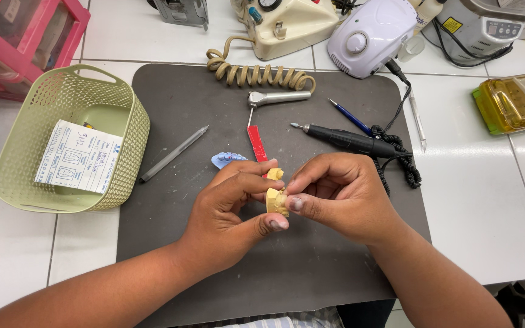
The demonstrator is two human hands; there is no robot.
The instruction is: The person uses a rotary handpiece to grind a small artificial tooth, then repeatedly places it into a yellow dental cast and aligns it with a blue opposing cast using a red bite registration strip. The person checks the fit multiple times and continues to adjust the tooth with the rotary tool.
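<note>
While dark mat covers white tiled surface, bare mat lies front and left of hands; green basket crowds mat's left edge. Left hand and right hand both pinch yellow dental cast above mat centre, long axis roughly vertical. Black handpiece just behind.
</note>
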